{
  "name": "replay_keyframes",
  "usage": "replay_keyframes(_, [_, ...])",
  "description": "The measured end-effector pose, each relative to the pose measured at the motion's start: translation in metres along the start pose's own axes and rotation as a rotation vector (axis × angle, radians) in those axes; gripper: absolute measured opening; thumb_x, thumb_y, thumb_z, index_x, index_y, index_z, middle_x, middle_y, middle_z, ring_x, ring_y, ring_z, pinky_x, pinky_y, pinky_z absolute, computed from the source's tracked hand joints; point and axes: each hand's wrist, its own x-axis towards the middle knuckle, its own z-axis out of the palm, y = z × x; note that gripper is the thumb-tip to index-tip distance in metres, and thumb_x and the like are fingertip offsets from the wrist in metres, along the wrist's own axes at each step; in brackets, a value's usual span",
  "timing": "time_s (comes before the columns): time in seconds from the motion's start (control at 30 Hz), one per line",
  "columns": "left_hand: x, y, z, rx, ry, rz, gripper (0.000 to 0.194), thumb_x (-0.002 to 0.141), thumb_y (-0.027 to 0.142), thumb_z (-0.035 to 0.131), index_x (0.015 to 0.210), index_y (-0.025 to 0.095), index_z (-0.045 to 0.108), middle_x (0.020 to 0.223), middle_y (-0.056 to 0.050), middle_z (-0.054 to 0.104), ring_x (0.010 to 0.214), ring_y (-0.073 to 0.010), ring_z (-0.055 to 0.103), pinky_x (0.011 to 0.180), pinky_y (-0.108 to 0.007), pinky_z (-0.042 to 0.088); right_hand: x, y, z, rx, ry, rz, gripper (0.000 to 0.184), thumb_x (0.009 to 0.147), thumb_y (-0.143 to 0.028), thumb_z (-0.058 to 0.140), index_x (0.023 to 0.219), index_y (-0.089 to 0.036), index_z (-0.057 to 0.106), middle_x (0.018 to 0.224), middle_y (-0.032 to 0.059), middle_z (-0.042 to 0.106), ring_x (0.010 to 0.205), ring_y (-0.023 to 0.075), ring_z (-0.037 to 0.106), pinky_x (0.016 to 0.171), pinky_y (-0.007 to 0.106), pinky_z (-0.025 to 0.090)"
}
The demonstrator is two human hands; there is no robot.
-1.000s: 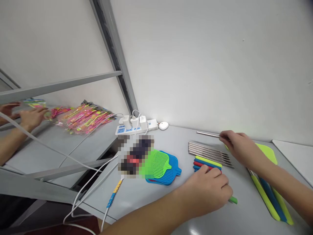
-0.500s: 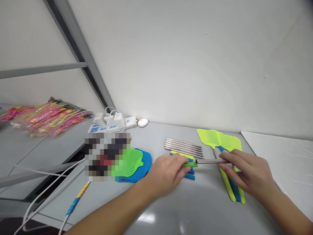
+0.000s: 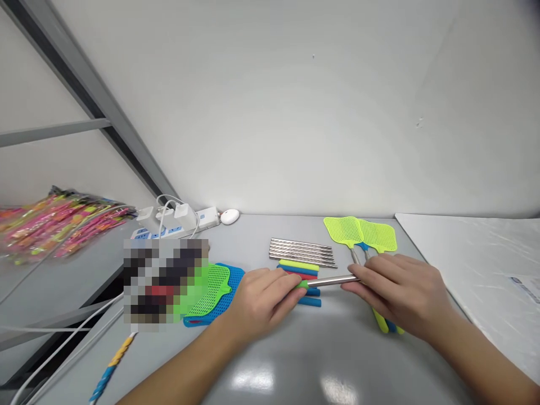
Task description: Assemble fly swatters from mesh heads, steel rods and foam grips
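Between thumb and fingers, my left hand (image 3: 264, 298) pinches a green handle sleeve (image 3: 302, 284), mostly hidden by the fingers. My right hand (image 3: 396, 292) grips a silver metal rod (image 3: 331, 281), whose left end meets the sleeve. Behind my left hand lie several colored handle sleeves (image 3: 310, 302), blue, red and yellow. Beyond them is a row of metal rods (image 3: 301, 250). Yellow-green fly swatters (image 3: 377, 235) with grey shafts lie behind my right hand, which covers part of them. Left of my left hand are loose swatter heads, a green one (image 3: 213, 287) over blue ones (image 3: 236, 278).
A power strip (image 3: 206, 218) with white plugs and a white mouse-shaped object (image 3: 230, 216) sit by the wall. Plastic-bagged colorful items (image 3: 67, 222) lie far left, beyond a grey metal frame (image 3: 84, 107). White wrapped sheeting (image 3: 464, 253) covers the right side. White cables (image 3: 76, 320) run at left.
The rod and the green sleeve were slightly apart; now the rod's end is against the sleeve. My hands have come closer together, and the view has shifted right.
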Motion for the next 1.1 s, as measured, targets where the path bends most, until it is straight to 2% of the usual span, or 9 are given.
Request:
replay_keyframes(0.17, [0.002,0.009,0.001,-0.108,-0.048,0.025,0.020,0.087,0.016,0.060,0.107,0.020,0.057,0.082,-0.004,0.069,0.072,-0.0159,0.063,0.063,-0.026,0.048,0.003,-0.031,0.005,0.014,-0.171,-0.013,0.015,0.098,-0.029,0.050,0.097,-0.019,0.062,0.068,-0.0012,0.058,0.061,0.0134,0.048,0.058,0.030,0.027])
replay_keyframes(0.3, [-0.002,0.012,0.002,-0.292,0.052,-0.049,0.027,0.088,0.015,0.054,0.115,0.019,0.056,0.096,-0.009,0.066,0.083,-0.0179,0.062,0.070,-0.030,0.052,0.003,-0.049,0.012,0.079,-0.269,0.061,0.021,0.101,-0.026,0.040,0.093,-0.020,0.059,0.070,-0.0014,0.056,0.060,0.0141,0.045,0.056,0.031,0.024])
replay_keyframes(0.4, [-0.005,0.011,0.002,-0.482,0.131,-0.115,0.030,0.093,0.030,0.049,0.120,0.018,0.056,0.098,-0.010,0.061,0.088,-0.0210,0.058,0.074,-0.035,0.051,0.001,-0.050,0.014,0.099,-0.290,0.098,0.018,0.101,-0.026,0.040,0.093,-0.021,0.056,0.073,-0.0012,0.055,0.061,0.0148,0.045,0.055,0.031,0.023])
replay_keyframes(0.47, [-0.004,0.011,0.001,-0.645,0.189,-0.208,0.040,0.095,0.047,0.043,0.120,0.019,0.056,0.098,-0.010,0.059,0.091,-0.0231,0.057,0.080,-0.040,0.048,-0.001,-0.047,0.015,0.105,-0.313,0.118,0.016,0.100,-0.025,0.040,0.097,-0.021,0.055,0.075,-0.0006,0.054,0.061,0.0153,0.046,0.055,0.031,0.023])
replay_keyframes(0.53, [0.001,0.012,0.000,-0.859,0.235,-0.378,0.053,0.094,0.061,0.033,0.119,0.019,0.054,0.103,-0.010,0.058,0.094,-0.0246,0.056,0.086,-0.043,0.045,-0.002,-0.044,0.016,0.104,-0.337,0.140,0.015,0.100,-0.022,0.040,0.098,-0.020,0.055,0.079,0.0008,0.055,0.063,0.0156,0.047,0.055,0.031,0.023])
replay_keyframes(0.63, [0.011,0.015,-0.003,-1.214,0.257,-0.639,0.068,0.092,0.070,0.014,0.117,0.019,0.051,0.112,-0.012,0.055,0.096,-0.0255,0.056,0.086,-0.043,0.044,-0.003,-0.043,0.018,0.096,-0.345,0.135,0.014,0.098,-0.020,0.041,0.092,-0.020,0.054,0.078,0.0012,0.055,0.063,0.0159,0.048,0.055,0.031,0.024])
replay_keyframes(0.7, [0.015,0.016,-0.003,-1.320,0.248,-0.723,0.073,0.090,0.073,0.008,0.116,0.019,0.050,0.110,-0.012,0.055,0.095,-0.0246,0.056,0.084,-0.041,0.044,-0.003,-0.044,0.018,0.098,-0.347,0.115,0.012,0.096,-0.019,0.044,0.088,-0.021,0.053,0.072,-0.0005,0.053,0.059,0.0158,0.047,0.054,0.031,0.023])
replay_keyframes(0.93, [0.007,0.021,0.005,-1.194,0.230,-0.707,0.078,0.088,0.075,0.006,0.116,0.019,0.052,0.102,-0.009,0.055,0.088,-0.0209,0.051,0.086,-0.036,0.040,-0.002,-0.061,0.016,0.081,-0.372,0.053,0.020,0.083,-0.004,0.042,0.089,-0.021,0.050,0.071,0.0001,0.054,0.056,0.0169,0.046,0.050,0.031,0.023])
replay_keyframes(1.1, [0.002,0.024,0.006,-1.148,0.202,-0.689,0.080,0.086,0.077,0.005,0.117,0.019,0.051,0.099,-0.008,0.053,0.086,-0.0210,0.048,0.083,-0.036,0.040,-0.001,-0.070,0.016,0.064,-0.346,0.034,0.024,0.078,-0.001,0.040,0.090,-0.020,0.049,0.073,0.0018,0.054,0.055,0.0173,0.045,0.048,0.032,0.021])
